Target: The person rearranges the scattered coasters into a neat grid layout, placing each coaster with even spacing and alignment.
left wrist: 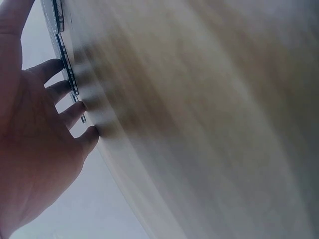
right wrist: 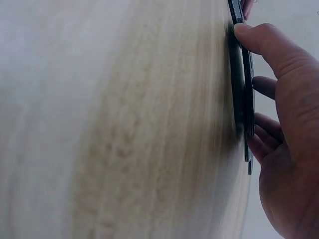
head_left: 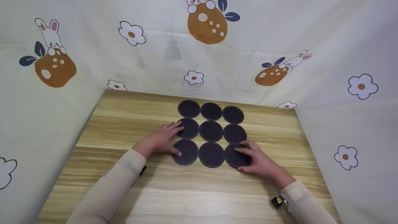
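Observation:
Round black coasters with pale stitched rims lie in three rows of three in the head view. My left hand [head_left: 161, 138] spreads over the left side: its fingers touch the middle-left coaster [head_left: 190, 129], and its thumb rests on the front-left coaster [head_left: 186, 153]. At the front right, my right hand [head_left: 259, 158] grips a coaster [head_left: 233, 154] by its rim, thumb on the near edge and fingers at the far side. The right wrist view shows this coaster [right wrist: 247, 74] edge-on between thumb and fingers, a dark shadow along its underside.
The coasters lie on a wood-grain table [head_left: 174, 193]. Behind and beside it hangs a pale cloth [head_left: 248, 34] printed with rabbits and flowers. The front-middle coaster [head_left: 211, 154] sits right beside the gripped one.

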The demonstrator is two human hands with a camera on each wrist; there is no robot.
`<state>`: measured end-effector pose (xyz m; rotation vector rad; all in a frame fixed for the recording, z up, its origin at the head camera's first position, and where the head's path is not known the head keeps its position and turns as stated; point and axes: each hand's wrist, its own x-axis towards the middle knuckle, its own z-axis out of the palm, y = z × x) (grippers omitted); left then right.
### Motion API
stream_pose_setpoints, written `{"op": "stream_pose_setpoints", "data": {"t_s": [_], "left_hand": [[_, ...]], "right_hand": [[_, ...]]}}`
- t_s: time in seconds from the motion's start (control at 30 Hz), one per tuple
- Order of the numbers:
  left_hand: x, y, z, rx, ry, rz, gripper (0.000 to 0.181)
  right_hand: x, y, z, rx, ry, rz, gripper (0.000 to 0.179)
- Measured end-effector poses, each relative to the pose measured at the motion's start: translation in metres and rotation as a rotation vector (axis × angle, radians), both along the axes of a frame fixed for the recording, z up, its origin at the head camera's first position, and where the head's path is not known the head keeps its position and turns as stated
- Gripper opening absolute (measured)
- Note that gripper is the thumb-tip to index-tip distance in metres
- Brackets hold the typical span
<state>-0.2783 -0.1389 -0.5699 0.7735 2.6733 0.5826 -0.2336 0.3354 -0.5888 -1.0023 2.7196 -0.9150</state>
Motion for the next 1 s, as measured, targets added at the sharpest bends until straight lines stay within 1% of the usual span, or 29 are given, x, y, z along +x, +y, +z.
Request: {"op": "stream_pose_setpoints", "data": {"t_s": [0.2,0.47,0.6,0.77,1.0], "left_hand": [[0.0,0.0,0.001,-0.017,0.002,-0.004,0.121],[-0.001,-0.001,-0.003,0.02,0.002,-0.019,0.12],[-0.002,-0.002,-0.004,0.009,-0.001,-0.019,0.121],[-0.002,-0.001,-0.002,0.012,-0.011,-0.015,0.12],[-0.002,0.0,-0.003,-0.007,0.005,-0.019,0.121]], "right_hand": [[0.005,-0.001,-0.001,0.003,0.024,-0.002,0.077],[0.01,0.0,-0.004,0.02,0.019,-0.018,0.077],[0.011,0.0,-0.005,0.019,0.034,-0.013,0.077],[0.013,0.001,-0.005,0.004,0.035,-0.006,0.077],[0.014,0.002,-0.007,0.003,0.059,-0.009,0.076]]}}
